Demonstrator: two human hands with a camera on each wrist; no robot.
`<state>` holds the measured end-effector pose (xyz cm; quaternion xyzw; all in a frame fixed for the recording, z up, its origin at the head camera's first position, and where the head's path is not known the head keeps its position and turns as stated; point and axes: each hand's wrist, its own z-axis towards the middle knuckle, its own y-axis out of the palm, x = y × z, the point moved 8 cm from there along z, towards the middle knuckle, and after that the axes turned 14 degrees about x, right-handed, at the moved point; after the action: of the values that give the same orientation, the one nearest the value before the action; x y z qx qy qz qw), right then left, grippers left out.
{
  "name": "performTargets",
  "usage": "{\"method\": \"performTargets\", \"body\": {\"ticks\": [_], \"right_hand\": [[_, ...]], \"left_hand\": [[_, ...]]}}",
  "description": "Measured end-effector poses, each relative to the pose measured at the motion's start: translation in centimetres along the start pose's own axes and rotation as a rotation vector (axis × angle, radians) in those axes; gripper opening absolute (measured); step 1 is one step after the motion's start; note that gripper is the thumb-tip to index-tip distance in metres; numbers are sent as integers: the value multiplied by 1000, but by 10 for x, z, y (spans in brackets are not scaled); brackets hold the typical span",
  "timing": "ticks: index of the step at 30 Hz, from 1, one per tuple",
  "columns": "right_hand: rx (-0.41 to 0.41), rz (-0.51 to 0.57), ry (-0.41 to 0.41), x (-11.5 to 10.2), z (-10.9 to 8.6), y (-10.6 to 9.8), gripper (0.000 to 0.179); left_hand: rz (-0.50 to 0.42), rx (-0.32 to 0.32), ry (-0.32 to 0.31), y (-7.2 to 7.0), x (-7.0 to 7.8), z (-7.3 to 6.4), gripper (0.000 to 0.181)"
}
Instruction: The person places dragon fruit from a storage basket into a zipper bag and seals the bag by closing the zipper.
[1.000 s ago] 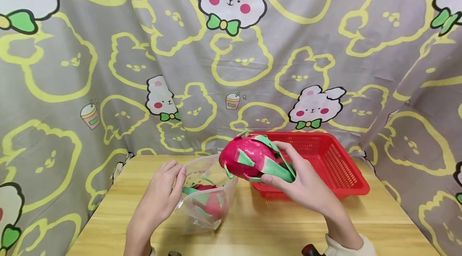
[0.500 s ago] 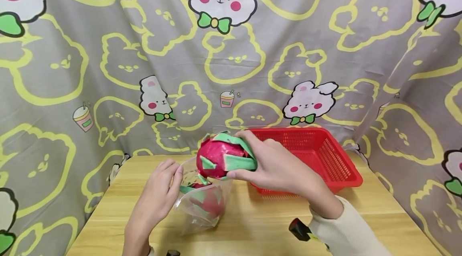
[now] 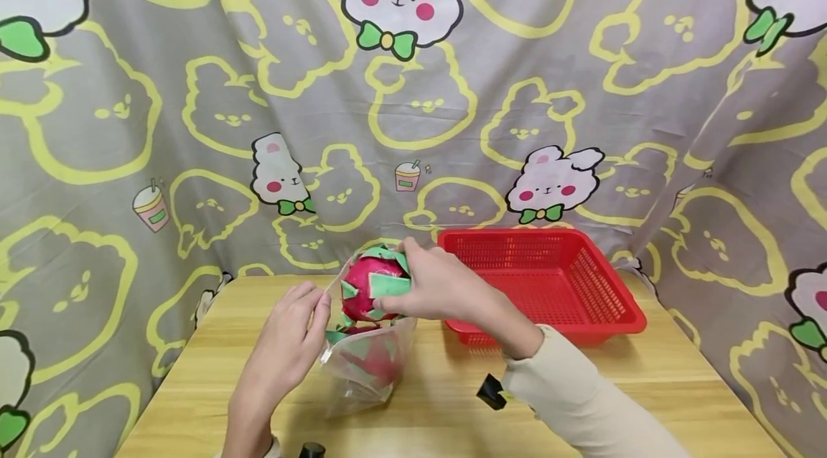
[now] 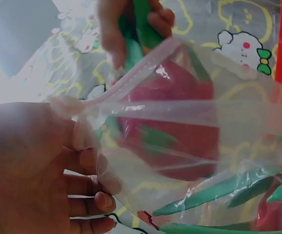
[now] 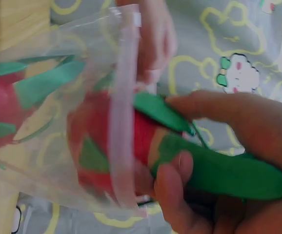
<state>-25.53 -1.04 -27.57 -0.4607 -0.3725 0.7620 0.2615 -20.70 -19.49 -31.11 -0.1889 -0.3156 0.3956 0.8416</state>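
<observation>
My right hand (image 3: 446, 282) grips a red dragon fruit (image 3: 365, 293) with green scales by its leafy end. The fruit's round end sits inside the mouth of a clear zip bag (image 3: 362, 386), as the right wrist view also shows. My left hand (image 3: 287, 332) pinches the bag's rim on the left side and keeps it spread. Lower in the bag lies another dragon fruit (image 5: 2, 105), seen through the plastic. In the left wrist view the thumb and fingers (image 4: 85, 185) lie along the bag's edge.
A red plastic basket (image 3: 549, 286) with slotted walls stands at the back right of the wooden table (image 3: 452, 400). Behind the table hangs a grey patterned cloth (image 3: 439, 106). Dark wrist-worn devices show near both sleeves.
My right hand has carried the dragon fruit leftward from near the basket into the bag's mouth. The left hand has stayed on the bag's rim.
</observation>
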Motion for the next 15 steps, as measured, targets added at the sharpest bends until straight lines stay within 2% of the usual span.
{"method": "performTargets", "body": {"ticks": [4, 9, 15], "right_hand": [[8, -47, -6, 0, 3, 10, 71], [-18, -57, -26, -5, 4, 16, 70], [56, -212, -123, -21, 8, 19, 49]], "left_hand": [[-35, 8, -10, 1, 1, -1, 40], [-56, 1, -25, 3, 1, -2, 40], [-59, -7, -27, 4, 1, -1, 39]]}}
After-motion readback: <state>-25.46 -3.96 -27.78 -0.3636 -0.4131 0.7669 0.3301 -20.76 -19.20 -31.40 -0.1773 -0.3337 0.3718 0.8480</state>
